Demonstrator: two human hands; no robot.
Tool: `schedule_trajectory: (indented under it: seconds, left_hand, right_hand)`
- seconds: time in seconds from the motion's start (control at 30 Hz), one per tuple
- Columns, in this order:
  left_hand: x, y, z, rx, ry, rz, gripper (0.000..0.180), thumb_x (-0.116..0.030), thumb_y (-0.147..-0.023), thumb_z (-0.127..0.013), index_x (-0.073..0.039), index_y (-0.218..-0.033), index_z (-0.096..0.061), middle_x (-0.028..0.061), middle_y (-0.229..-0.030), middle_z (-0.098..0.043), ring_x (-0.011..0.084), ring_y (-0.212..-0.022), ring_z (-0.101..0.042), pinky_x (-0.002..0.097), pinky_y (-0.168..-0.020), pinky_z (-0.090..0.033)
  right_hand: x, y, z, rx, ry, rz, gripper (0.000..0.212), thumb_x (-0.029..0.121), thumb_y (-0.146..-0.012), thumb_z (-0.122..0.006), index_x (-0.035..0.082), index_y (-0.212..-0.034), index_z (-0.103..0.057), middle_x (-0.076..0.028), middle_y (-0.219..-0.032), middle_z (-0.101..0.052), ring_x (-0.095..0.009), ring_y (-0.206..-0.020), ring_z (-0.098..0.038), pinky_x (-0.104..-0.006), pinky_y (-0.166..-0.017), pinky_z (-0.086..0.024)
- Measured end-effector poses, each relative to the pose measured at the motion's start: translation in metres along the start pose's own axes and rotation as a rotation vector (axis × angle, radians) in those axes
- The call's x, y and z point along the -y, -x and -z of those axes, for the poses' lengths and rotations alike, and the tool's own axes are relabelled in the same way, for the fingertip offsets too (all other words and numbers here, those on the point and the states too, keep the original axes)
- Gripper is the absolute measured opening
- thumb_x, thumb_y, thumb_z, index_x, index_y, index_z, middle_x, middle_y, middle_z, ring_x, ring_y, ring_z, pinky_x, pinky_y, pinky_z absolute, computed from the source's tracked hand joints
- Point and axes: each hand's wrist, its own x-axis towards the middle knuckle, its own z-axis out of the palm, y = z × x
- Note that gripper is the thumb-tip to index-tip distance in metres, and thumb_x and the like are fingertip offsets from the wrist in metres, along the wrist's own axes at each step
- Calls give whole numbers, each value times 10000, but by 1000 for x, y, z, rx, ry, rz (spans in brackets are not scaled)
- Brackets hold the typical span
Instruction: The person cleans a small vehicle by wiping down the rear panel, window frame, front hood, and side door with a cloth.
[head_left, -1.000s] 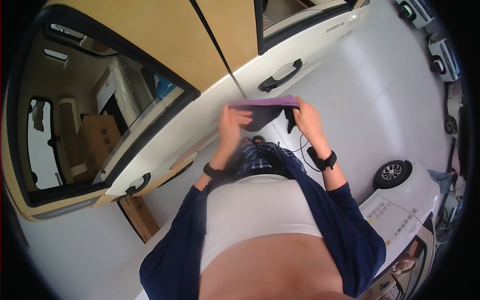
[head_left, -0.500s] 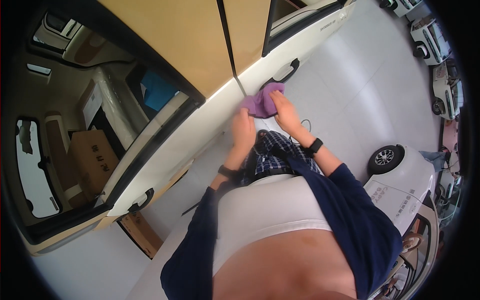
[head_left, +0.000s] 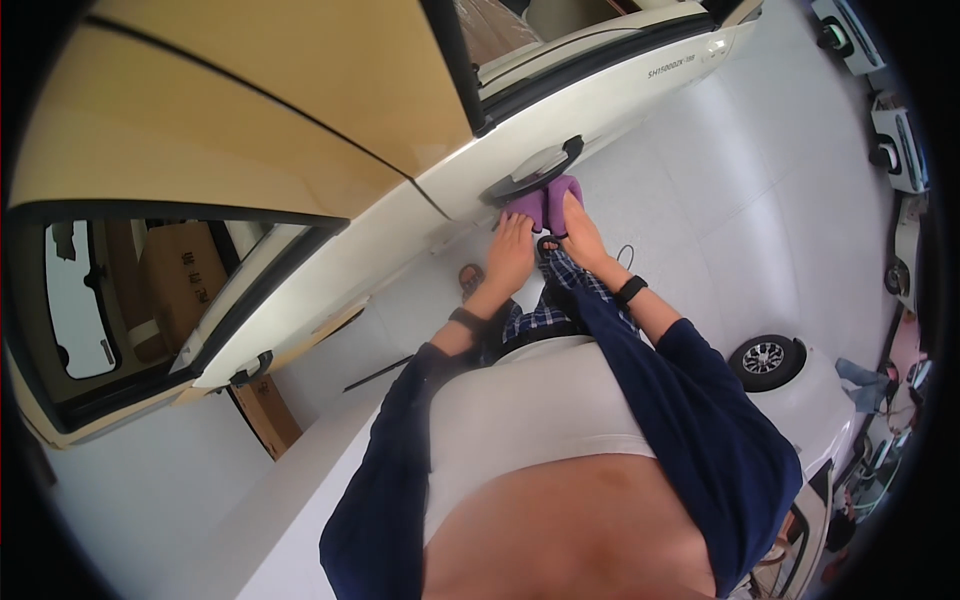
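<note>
A purple cloth [head_left: 563, 192] hangs bunched between my two hands, just below the black door handle [head_left: 545, 172] of a cream and tan car. My left hand [head_left: 512, 255] grips the cloth's left end, fingers closed over it near the white door panel [head_left: 470, 185]. On the other end, my right hand [head_left: 583, 238] pinches a raised fold between thumb and fingers. Part of the cloth lies behind my fingers, and whether it touches the panel is hard to tell.
Through the car's window at the left shows a cardboard box [head_left: 185, 280]; another brown box [head_left: 268, 415] stands below that door. To my right is a white car's wheel [head_left: 768, 362]. Further off stand several small vehicles. My sandalled foot [head_left: 470, 277] is on the grey floor.
My hands and the cloth have moved slightly right along the car, closer to the door handle. My view has shifted, and the cloth is folded into a tighter bunch.
</note>
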Motion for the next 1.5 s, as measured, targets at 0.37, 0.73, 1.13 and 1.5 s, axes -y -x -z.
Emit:
schedule_trajectory:
  seconds: [0.37, 0.73, 1.13, 1.5]
  left_hand:
    - [7, -37, -44, -292, -520, 28, 227, -82, -733, -506, -25, -952, -530, 137, -945, -550, 291, -922, -509, 409, -815, -387]
    - [-12, -67, -70, -130, -448, 87, 340, -107, -716, -512, -13, -1042, -490, 127, -1073, -532, 264, -1084, -463, 412, -940, -324]
    - [-12, -69, -56, -102, -339, 263, 269, -126, -723, -538, -36, -971, -484, 122, -1014, -529, 270, -996, -489, 447, -942, -323]
    - [-31, -69, -48, -67, -461, 154, 313, -112, -689, -538, -60, -994, -490, 87, -1042, -520, 228, -1064, -452, 459, -1016, -248]
  right_hand:
    - [-31, -38, 17, 69, 261, 296, 475, -2, -653, -491, -53, -1124, -466, -201, -1208, -461, -343, -1172, -379, -397, -989, -306]
    - [-47, -25, 62, 351, 150, 15, 274, 52, -734, -452, 17, -1004, -488, -193, -929, -563, -376, -873, -518, -444, -748, -425]
    - [-42, -16, 76, 397, 63, 223, 197, 70, -761, -464, 1, -945, -462, -209, -854, -546, -378, -844, -505, -446, -727, -410]
    - [-46, -15, 88, 570, 228, -64, 209, 199, -836, -452, 21, -933, -505, -221, -850, -580, -397, -823, -535, -461, -701, -419]
